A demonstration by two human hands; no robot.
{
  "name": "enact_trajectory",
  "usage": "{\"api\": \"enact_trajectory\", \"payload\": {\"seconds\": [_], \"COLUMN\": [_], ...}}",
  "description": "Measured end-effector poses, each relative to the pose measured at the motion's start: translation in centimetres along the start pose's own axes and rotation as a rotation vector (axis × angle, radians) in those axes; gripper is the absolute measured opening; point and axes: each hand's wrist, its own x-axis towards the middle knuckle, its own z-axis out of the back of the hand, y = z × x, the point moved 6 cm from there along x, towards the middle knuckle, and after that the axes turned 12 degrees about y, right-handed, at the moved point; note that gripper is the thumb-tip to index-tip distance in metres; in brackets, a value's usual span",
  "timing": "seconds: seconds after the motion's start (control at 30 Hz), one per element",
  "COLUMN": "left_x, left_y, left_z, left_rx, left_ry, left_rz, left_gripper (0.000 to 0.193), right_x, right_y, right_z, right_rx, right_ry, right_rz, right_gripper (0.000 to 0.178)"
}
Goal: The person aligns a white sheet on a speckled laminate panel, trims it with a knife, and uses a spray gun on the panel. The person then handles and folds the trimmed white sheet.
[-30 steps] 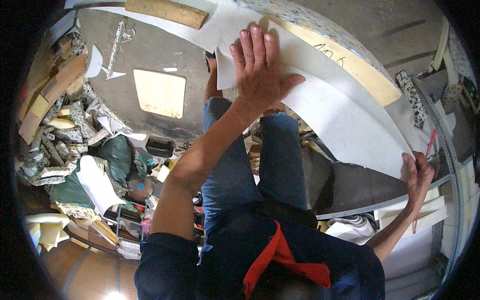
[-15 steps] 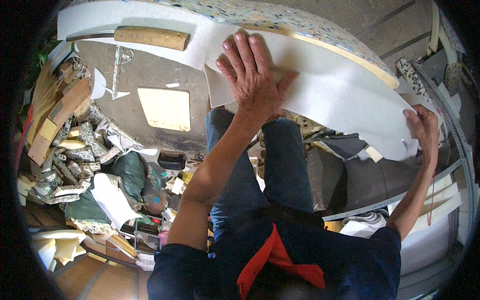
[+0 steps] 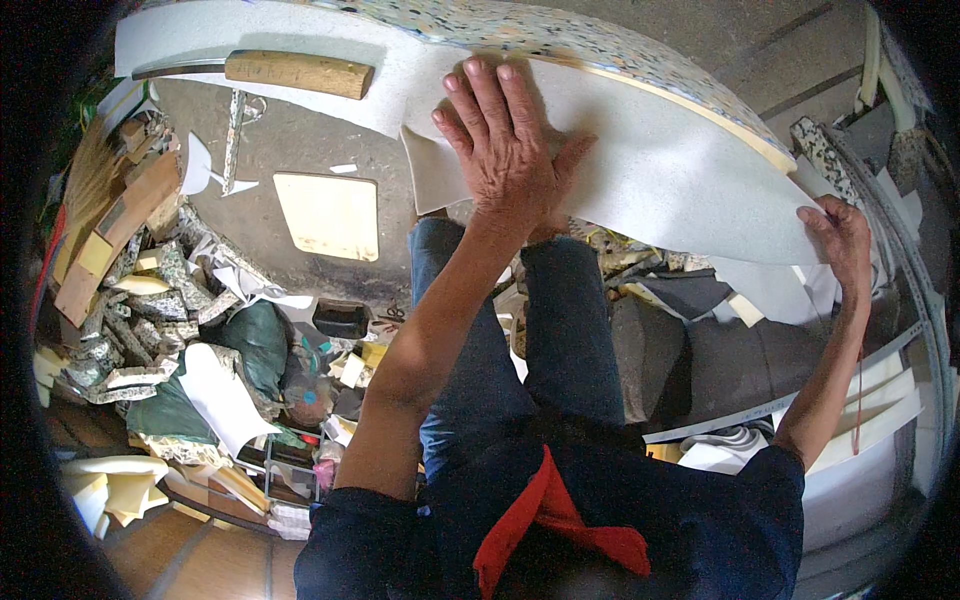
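Note:
A long white sheet of felt-like material [image 3: 690, 180] lies along the near side of a thick slab of speckled foam [image 3: 610, 55]. My left hand [image 3: 505, 145] presses flat on the sheet with its fingers spread, just above my knees. At the sheet's right end my right hand [image 3: 842, 238] pinches its edge between thumb and fingers. A loose flap of the sheet hangs down left of my left hand. Further left, a knife with a wooden handle [image 3: 300, 74] rests on the white surface, its dark blade pointing left.
Foam offcuts [image 3: 165, 290] pile up at the left beside a broom head [image 3: 90, 195]. A pale square board [image 3: 328, 215] lies on the concrete floor. Dark grey foam blocks [image 3: 735, 355] stand right of my legs, near a long metal ruler-like strip [image 3: 725, 420]. A green bag [image 3: 255, 350] sits lower left.
My right hand has shifted slightly up and left with the sheet's edge in its fingers. My left hand stays spread in about the same place.

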Motion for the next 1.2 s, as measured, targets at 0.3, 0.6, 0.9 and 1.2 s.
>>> {"api": "enact_trajectory", "payload": {"seconds": [0.3,0.6,0.9,1.2], "left_x": [-0.3,0.2,0.6,0.3], "left_y": [-1.7,-2.6,-5.5,-4.7], "left_z": [-0.9,-0.5,-1.7,-1.4], "left_rx": [-0.032,0.036,0.051,-0.01], "left_ry": [0.026,0.058,0.17,0.177], "left_rz": [-0.059,0.014,-0.287,-0.325], "left_gripper": [0.112,0.113,0.096,0.096], "right_x": [0.2,2.0,1.6,-2.6], "right_y": [0.9,1.5,1.7,1.1], "right_z": [-0.1,-0.4,-0.5,-1.3], "right_rx": [0.07,-0.066,-0.037,-0.026], "right_ry": [0.004,-0.032,-0.013,0.073], "right_rz": [0.008,0.079,0.068,0.081], "right_gripper": [0.021,0.022,0.021,0.023]}}
